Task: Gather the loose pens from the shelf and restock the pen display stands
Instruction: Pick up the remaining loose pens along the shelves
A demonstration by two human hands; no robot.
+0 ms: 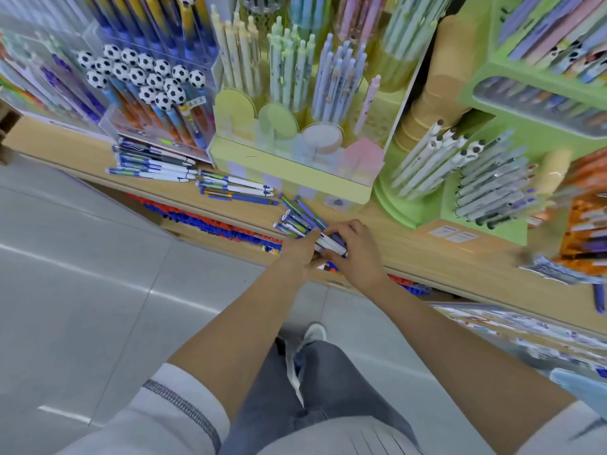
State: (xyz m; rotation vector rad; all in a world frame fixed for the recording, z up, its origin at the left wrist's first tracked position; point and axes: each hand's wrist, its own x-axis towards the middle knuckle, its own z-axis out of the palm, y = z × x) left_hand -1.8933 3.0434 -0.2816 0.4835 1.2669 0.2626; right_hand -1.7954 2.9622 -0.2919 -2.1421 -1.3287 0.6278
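Bright, even shop light pours down from overhead, hardly a shadow anywhere. White glare streaks cross the glossy grey floor tiles (pixel 98 224). The wide lens bends the long tan wooden shelf (pixel 443 254), and the orange printed packets (pixel 584 224) at the right edge smear into blur.

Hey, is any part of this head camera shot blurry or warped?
Head view: the wide lens tilts and bends the shelf; the orange packs at right are smeared by blur; the left hand, right hand and the pens they grip look sharp; the floor shows glare streaks.
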